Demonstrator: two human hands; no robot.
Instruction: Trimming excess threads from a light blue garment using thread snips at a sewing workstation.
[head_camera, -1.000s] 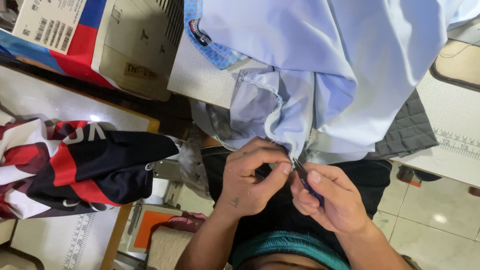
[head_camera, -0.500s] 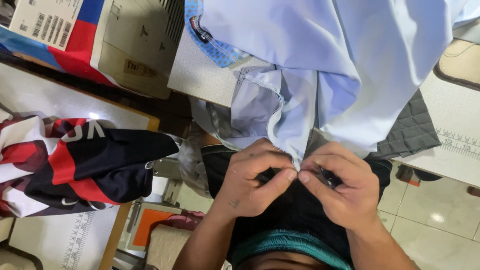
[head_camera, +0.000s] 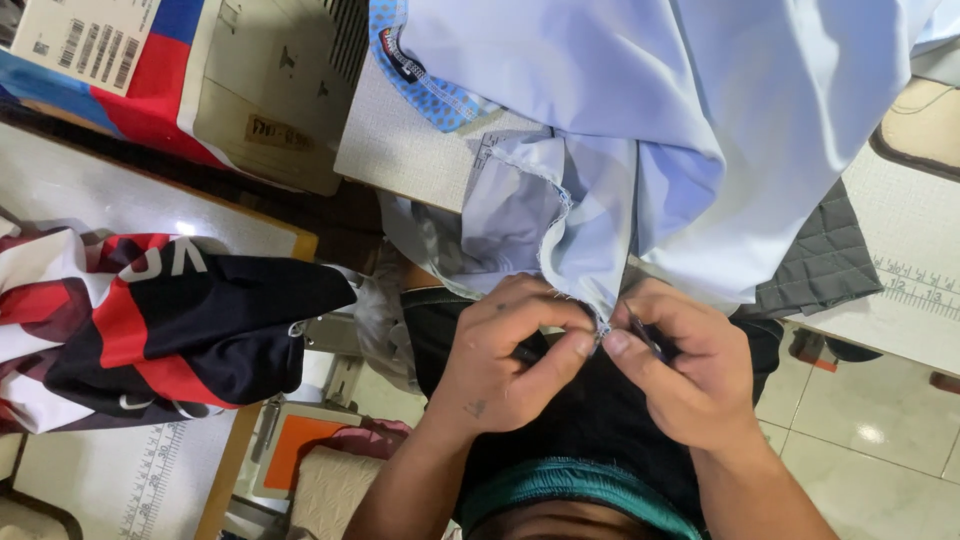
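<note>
Hanging downward, pale blue garment (head_camera: 680, 130) seam pinched by left hand (head_camera: 510, 360) and right hand (head_camera: 690, 375).

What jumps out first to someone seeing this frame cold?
The pale blue garment draped down from the top centre, its stitched edge pinched between the left hand and right hand at mid-frame, over the person's dark lap. Next, the red, black and white garment bunched on the table at the left. A red and blue box sits in the top left corner.

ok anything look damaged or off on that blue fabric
The pale blue fabric has a raw, frayed edge running down to where the left hand and right hand pinch it. Nothing else stands out.
</note>
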